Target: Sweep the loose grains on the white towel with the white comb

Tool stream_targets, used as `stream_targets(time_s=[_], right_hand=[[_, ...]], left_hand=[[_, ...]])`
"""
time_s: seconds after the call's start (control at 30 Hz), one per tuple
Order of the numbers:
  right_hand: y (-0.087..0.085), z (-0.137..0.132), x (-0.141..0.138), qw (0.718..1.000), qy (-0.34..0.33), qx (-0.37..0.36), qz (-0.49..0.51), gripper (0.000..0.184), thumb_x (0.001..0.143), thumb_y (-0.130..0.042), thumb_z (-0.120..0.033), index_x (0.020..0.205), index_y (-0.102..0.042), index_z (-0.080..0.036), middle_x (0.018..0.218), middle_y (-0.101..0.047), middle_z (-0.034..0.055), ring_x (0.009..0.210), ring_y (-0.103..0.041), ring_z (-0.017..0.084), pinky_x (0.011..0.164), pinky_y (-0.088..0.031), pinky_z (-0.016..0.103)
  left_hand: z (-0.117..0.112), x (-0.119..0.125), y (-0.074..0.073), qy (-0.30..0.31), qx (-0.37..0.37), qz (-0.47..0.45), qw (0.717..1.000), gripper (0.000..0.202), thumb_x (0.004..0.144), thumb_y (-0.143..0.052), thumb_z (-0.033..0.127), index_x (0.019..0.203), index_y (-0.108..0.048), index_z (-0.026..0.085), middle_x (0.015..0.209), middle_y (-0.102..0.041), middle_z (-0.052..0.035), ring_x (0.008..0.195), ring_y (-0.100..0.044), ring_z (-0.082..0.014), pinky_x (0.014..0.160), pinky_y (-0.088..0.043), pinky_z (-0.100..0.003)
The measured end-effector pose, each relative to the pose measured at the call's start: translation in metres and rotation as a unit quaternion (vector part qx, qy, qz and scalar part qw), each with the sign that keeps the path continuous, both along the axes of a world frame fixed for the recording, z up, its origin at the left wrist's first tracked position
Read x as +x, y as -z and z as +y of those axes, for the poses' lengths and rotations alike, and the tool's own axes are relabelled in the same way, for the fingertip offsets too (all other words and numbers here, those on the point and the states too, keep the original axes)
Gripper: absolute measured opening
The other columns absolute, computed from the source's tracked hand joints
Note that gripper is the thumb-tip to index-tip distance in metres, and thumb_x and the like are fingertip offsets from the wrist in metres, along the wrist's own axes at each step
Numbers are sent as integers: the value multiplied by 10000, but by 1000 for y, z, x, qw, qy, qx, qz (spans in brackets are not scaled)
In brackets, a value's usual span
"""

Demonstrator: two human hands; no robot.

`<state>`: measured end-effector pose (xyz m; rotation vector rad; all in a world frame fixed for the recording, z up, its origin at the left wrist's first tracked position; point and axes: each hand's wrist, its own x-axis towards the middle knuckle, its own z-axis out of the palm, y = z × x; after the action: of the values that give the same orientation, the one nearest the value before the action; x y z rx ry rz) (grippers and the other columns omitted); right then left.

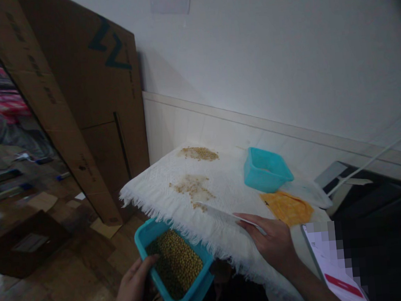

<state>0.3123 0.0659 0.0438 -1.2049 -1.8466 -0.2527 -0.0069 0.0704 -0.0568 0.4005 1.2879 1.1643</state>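
Note:
My left hand [137,285] grips the left wall of a turquoise plastic basket [207,277], its thumb over the rim. The basket is tilted below the front edge of the table and holds many round yellow beans [182,257]. My right hand [273,240] pinches a thin, flat white card [223,215], seen nearly edge-on. The card's far end is beside a few beans [199,207] at the cloth's front edge. Behind it, one patch of beans [192,185] is scattered on the white fringed cloth [160,177]. A denser patch [202,153] sits farther back.
A second turquoise basket [267,172] stands at the table's back right. Near it are a yellow cloth-like piece [289,207] and a clear plastic lid [309,191]. A large cardboard box [104,93] rises on the left; a white wall [282,45] runs behind.

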Motion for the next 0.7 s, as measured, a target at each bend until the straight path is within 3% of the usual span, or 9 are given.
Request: stream_targets(time_s=[0.2,0.47,0.7], right_hand=[[0,-8,2,999,19,-20,17,303,1133,-653,-301,1023,-935,-286,912,-921,1,713,-899,214,671,-727,238],[4,-16,7,999,42,-17,15,310,1141,-668,-389,1009,-943,-330,887,-918,2,688,-892,235,649,-729,274],[-7,-19,4,999,35,-4,7,329,1154,-670,-399,977,-938,-324,859,-911,-1,655,-883,221,629,-726,255]], left_hand=[[-1,2,0,-10,-2,-4,1000,431,517,-1055,464,686,-791,169,557,-560,49,494,-419,-89,452,-360,-222],[-2,3,-6,-7,6,0,1000,384,518,-1063,398,707,-811,179,536,-562,50,504,-463,-113,467,-412,-234],[-3,3,-4,0,-1,5,1000,413,539,-1066,430,769,-838,174,632,-687,-1,548,-549,-133,495,-457,-237]])
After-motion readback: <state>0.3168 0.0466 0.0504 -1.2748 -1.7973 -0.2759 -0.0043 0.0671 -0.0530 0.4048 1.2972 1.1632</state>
